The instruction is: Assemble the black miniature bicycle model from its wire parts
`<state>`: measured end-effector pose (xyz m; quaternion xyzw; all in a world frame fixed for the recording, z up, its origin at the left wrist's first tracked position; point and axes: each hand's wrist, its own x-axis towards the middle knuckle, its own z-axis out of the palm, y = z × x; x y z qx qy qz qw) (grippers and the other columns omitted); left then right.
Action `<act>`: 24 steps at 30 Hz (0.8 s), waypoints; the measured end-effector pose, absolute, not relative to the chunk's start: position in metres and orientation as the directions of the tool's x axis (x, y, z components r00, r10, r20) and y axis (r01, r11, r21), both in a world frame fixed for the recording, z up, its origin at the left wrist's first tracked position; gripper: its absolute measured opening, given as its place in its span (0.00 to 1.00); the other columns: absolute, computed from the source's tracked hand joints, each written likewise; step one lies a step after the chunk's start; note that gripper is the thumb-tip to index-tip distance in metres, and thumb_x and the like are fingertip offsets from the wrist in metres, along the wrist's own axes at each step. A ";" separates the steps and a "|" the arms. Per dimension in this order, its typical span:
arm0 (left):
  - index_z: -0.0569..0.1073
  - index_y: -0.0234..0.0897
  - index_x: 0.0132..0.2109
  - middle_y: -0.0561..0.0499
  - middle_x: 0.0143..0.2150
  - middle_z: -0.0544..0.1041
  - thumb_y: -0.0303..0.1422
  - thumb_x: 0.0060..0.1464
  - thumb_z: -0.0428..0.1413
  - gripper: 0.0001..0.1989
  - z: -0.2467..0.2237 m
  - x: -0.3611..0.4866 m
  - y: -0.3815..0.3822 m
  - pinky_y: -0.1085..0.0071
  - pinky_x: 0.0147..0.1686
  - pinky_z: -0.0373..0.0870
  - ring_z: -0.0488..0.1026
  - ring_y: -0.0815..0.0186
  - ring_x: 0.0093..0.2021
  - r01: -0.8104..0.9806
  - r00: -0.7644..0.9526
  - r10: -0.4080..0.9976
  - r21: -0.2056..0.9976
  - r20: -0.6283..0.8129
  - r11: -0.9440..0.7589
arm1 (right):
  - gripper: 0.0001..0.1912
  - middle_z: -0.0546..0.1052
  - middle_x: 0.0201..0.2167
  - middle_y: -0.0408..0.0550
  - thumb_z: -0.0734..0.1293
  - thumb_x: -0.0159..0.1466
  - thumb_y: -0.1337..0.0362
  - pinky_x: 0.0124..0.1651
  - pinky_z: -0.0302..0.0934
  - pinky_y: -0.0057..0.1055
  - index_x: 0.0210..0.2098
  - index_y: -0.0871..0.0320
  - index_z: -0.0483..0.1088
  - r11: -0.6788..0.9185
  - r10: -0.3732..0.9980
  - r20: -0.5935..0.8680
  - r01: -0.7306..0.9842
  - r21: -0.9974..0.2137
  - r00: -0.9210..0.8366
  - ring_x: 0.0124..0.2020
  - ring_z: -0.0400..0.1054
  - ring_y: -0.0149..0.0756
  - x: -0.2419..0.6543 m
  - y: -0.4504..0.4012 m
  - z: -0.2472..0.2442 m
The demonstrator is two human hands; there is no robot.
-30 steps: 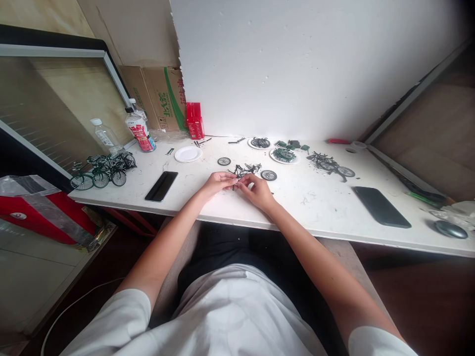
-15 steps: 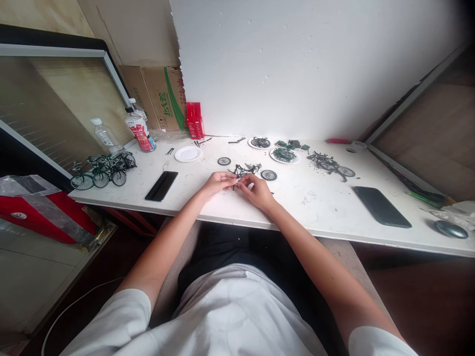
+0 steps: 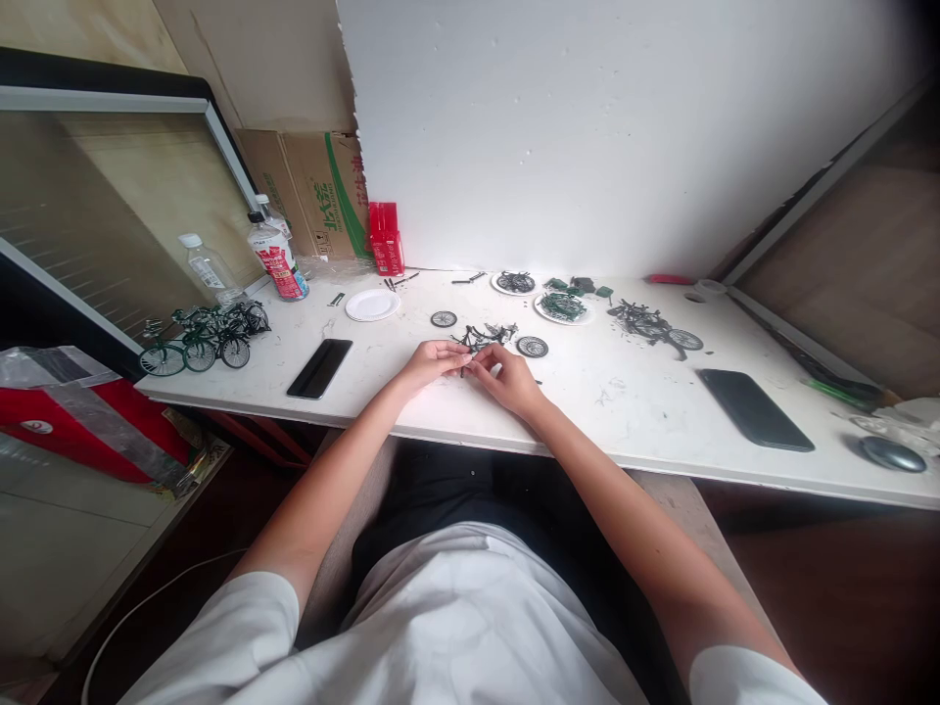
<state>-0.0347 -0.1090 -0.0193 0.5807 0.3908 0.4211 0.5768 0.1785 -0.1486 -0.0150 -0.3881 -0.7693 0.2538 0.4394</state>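
Over the white table, my left hand and my right hand meet, the fingertips of both pinched together on a small black model bicycle part. The fingers cover most of this part, so its exact shape is hidden. Just beyond the fingertips is a black toy bicycle frame; I cannot tell whether it touches the fingers. A loose spoked wheel lies to the left of the frame, and another wheel with a black tyre lies to its right.
Assembled model bicycles stand at the table's left end, near bottles and a phone. Paper plates, one bare and one with green parts, sit farther back. Black parts, a dark slab and a mouse lie right.
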 end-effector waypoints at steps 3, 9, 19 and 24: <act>0.82 0.31 0.50 0.41 0.45 0.84 0.42 0.47 0.74 0.27 -0.020 -0.035 -0.109 0.66 0.42 0.72 0.78 0.66 0.38 -0.033 0.336 0.941 0.999 0.040 -0.030 | 0.13 0.84 0.38 0.49 0.66 0.73 0.49 0.41 0.70 0.40 0.43 0.51 0.71 0.573 0.818 0.481 0.373 -0.730 -0.315 0.37 0.78 0.43 0.178 -0.149 -0.015; 0.81 0.31 0.50 0.40 0.45 0.84 0.43 0.48 0.74 0.27 -0.022 -0.035 -0.108 0.66 0.43 0.72 0.78 0.65 0.38 -0.025 0.339 0.940 0.999 0.040 -0.034 | 0.14 0.84 0.40 0.50 0.66 0.73 0.48 0.41 0.71 0.40 0.42 0.52 0.71 0.562 0.826 0.468 0.390 -0.730 -0.315 0.36 0.78 0.42 0.179 -0.148 -0.017; 0.81 0.30 0.51 0.40 0.45 0.84 0.43 0.49 0.74 0.27 -0.024 -0.035 -0.106 0.66 0.43 0.73 0.79 0.65 0.38 -0.015 0.343 0.938 0.999 0.038 -0.035 | 0.11 0.84 0.39 0.49 0.67 0.73 0.51 0.40 0.70 0.39 0.42 0.52 0.71 0.560 0.826 0.459 0.384 -0.734 -0.326 0.35 0.77 0.41 0.179 -0.148 -0.016; 0.81 0.30 0.51 0.40 0.45 0.84 0.43 0.49 0.74 0.27 -0.024 -0.035 -0.106 0.66 0.43 0.72 0.78 0.65 0.38 -0.018 0.350 0.936 0.999 0.039 -0.034 | 0.11 0.84 0.38 0.49 0.67 0.72 0.51 0.40 0.69 0.39 0.42 0.52 0.71 0.552 0.832 0.453 0.391 -0.737 -0.321 0.35 0.77 0.41 0.179 -0.148 -0.016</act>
